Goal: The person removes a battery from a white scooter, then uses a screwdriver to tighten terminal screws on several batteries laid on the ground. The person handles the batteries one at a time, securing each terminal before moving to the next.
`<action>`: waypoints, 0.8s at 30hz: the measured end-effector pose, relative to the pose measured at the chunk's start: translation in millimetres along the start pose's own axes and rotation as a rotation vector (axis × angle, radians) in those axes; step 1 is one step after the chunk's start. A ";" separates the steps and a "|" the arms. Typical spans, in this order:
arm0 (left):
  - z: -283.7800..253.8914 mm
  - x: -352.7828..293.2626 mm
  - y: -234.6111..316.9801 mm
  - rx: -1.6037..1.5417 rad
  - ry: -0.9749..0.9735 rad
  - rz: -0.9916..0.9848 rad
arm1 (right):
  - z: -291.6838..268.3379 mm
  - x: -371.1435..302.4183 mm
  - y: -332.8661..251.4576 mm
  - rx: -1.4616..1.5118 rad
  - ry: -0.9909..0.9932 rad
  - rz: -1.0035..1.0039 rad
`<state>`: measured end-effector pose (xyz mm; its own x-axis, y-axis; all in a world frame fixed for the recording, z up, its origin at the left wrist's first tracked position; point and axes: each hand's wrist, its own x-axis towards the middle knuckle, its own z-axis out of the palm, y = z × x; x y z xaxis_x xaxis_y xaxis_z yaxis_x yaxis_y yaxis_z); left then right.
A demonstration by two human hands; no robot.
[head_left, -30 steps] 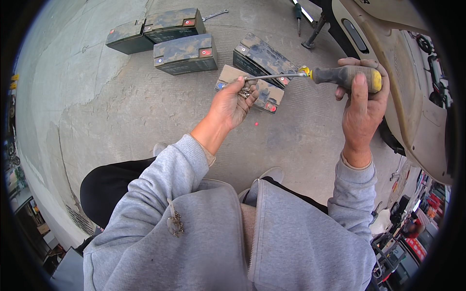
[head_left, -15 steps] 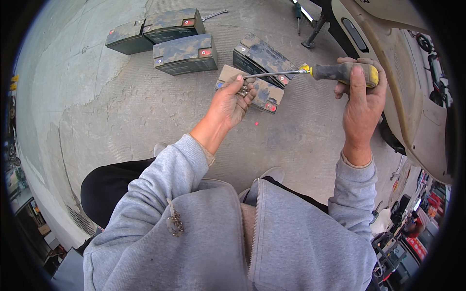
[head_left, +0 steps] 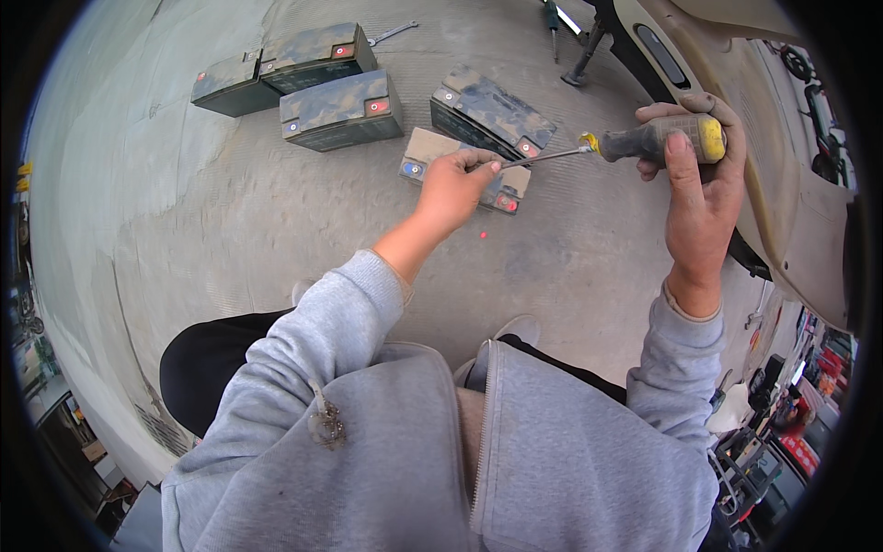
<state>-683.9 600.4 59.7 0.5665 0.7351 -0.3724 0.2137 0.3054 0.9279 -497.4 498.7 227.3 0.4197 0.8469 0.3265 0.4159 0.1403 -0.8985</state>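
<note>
My right hand (head_left: 699, 175) is wrapped around the grey and yellow handle of a screwdriver (head_left: 662, 144), with the thumb along its near side. The thin metal shaft points left, a yellow piece sitting where it meets the handle. At its tip, the fingers of my left hand (head_left: 452, 193) are pinched together, touching the shaft. The left palm faces down and hides the small screws that lay in it a moment earlier. Beneath the left hand lies a dusty battery (head_left: 428, 147) with blue and red terminals. Another dirty battery (head_left: 492, 110) sits just beyond it.
Three more batteries stand at the far left, one of them (head_left: 342, 110) nearest me. A wrench (head_left: 394, 33) lies behind them. Another screwdriver (head_left: 554, 28) rests near a stand leg of a beige scooter (head_left: 800, 221) on the right. A small red dot (head_left: 484, 235) shows on the concrete floor.
My left hand has turned palm down and moved slightly right along the shaft, its fingers closing. My right hand has shifted a little right with the screwdriver.
</note>
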 end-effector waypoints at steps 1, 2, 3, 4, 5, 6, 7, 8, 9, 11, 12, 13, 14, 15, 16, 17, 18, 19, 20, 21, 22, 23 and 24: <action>6.6 4.5 2.7 0.055 0.016 0.029 | -0.5 0.1 -0.6 -0.035 -0.030 -0.018; 12.1 9.2 5.3 0.108 0.030 0.051 | -0.7 0.3 -0.9 -0.015 -0.038 -0.037; 15.8 14.9 7.7 0.208 -0.002 0.048 | -0.6 0.6 -0.5 -0.003 -0.056 -0.055; 20.0 19.4 9.3 0.193 -0.026 0.024 | -0.2 0.9 -0.1 0.021 -0.062 -0.086; 24.4 24.0 10.4 0.179 -0.050 -0.001 | 0.4 1.1 0.8 -0.022 -0.084 -0.106; 28.5 28.1 10.8 0.165 -0.069 -0.015 | 1.3 1.4 1.8 -0.052 -0.094 -0.139; 31.8 31.7 10.5 0.148 -0.096 -0.050 | 2.2 1.4 2.7 -0.081 -0.105 -0.171; 34.6 34.2 9.6 0.131 -0.118 -0.076 | 2.8 1.1 3.4 -0.122 -0.133 -0.181; 36.3 36.0 8.2 0.115 -0.138 -0.102 | 3.4 0.9 4.0 -0.162 -0.161 -0.191; 38.1 36.8 4.4 0.159 -0.165 -0.102 | 4.2 0.0 4.7 -0.207 -0.196 -0.203; 38.7 36.7 2.6 0.181 -0.178 -0.102 | 4.3 -0.4 5.0 -0.211 -0.213 -0.192; 39.3 36.3 1.1 0.194 -0.172 -0.098 | 4.3 -0.6 5.2 -0.211 -0.223 -0.182; 39.7 35.7 -0.2 0.206 -0.166 -0.095 | 4.2 -0.6 5.5 -0.224 -0.239 -0.167; 40.1 35.1 -1.1 0.218 -0.159 -0.091 | 3.9 -0.3 5.8 -0.230 -0.272 -0.171; 40.3 34.6 -1.7 0.208 -0.167 -0.101 | 3.6 0.2 6.2 -0.248 -0.310 -0.168; 40.4 34.2 -1.9 0.197 -0.175 -0.111 | 3.5 0.7 6.8 -0.261 -0.337 -0.158; 40.3 34.1 -2.0 0.187 -0.182 -0.113 | 3.4 1.3 7.4 -0.268 -0.362 -0.162; 40.2 34.0 -1.9 0.176 -0.188 -0.128 | 3.4 1.8 8.1 -0.270 -0.376 -0.159; 40.1 34.1 -1.7 0.166 -0.194 -0.135 | 3.6 2.4 8.8 -0.273 -0.389 -0.155; 40.0 34.2 -1.6 0.155 -0.201 -0.142 | 3.7 2.9 9.5 -0.274 -0.391 -0.168; 39.9 34.3 -1.4 0.153 -0.205 -0.142 | 3.9 3.4 10.0 -0.275 -0.392 -0.181; 39.5 34.2 -1.1 0.151 -0.208 -0.142 | 4.1 4.0 10.4 -0.276 -0.394 -0.195; 39.1 33.9 -0.7 0.151 -0.211 -0.145 | 4.2 4.6 10.5 -0.291 -0.404 -0.206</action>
<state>-633.7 601.5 47.1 0.6711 0.5433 -0.5044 0.4112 0.2933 0.8631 -494.5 506.3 218.1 -0.0143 0.9548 0.2969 0.6876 0.2250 -0.6903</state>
